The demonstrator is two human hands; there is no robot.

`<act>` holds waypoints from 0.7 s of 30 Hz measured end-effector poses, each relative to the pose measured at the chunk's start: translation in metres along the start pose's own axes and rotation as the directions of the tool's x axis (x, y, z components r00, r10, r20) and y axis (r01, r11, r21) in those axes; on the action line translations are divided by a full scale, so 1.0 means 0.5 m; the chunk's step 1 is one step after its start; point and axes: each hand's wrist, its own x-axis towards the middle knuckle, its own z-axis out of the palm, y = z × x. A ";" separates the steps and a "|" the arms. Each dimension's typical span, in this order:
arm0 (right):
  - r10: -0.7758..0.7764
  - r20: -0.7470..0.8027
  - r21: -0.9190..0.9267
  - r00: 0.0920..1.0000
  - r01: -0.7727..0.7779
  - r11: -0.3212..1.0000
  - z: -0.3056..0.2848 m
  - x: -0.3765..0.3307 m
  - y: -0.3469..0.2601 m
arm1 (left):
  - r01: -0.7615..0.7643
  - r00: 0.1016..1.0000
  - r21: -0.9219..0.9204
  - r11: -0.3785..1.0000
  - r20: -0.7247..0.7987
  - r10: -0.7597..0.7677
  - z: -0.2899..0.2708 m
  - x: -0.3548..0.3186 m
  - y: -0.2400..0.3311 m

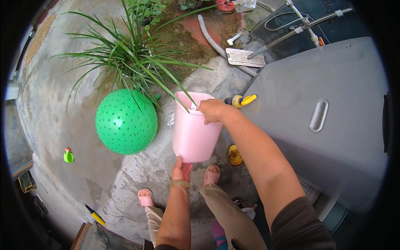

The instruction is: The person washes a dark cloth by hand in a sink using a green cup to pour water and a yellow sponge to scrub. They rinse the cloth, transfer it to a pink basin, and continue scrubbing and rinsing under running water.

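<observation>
A pink plastic bin (195, 137) is held tilted in front of me, its opening toward the far side. My right hand (212, 110) grips its rim on the right, with the fingers partly inside. Under the near bottom edge, my left hand (182, 171) supports the bin with its fingers against the base. The inside of the bin is mostly hidden. Long leaves of a grassy plant (125, 58) reach over the bin's opening. Left of the bin rests a large green studded ball (126, 121).
A grey plastic cabinet-like body (329, 83) fills the right side. Near it are a yellow-and-black nozzle (241, 101) and a yellow oval object (235, 155). Farther off lie a pale hose (211, 39) and a perforated plate (246, 57). A green toy scoop (68, 156) lies left.
</observation>
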 end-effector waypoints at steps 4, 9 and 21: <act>0.012 0.009 0.058 1.000 -0.013 0.998 -0.003 -0.003 0.008 | 0.012 1.000 -0.013 1.000 0.017 -0.012 0.002 -0.009 0.000; 0.019 0.007 0.086 1.000 -0.020 0.996 -0.003 -0.003 0.009 | 0.003 1.000 0.002 1.000 0.031 -0.004 -0.011 -0.011 -0.006; 0.065 0.062 0.127 0.996 -0.072 0.989 -0.031 -0.022 -0.016 | 0.005 1.000 -0.006 1.000 0.017 -0.005 -0.016 -0.036 0.004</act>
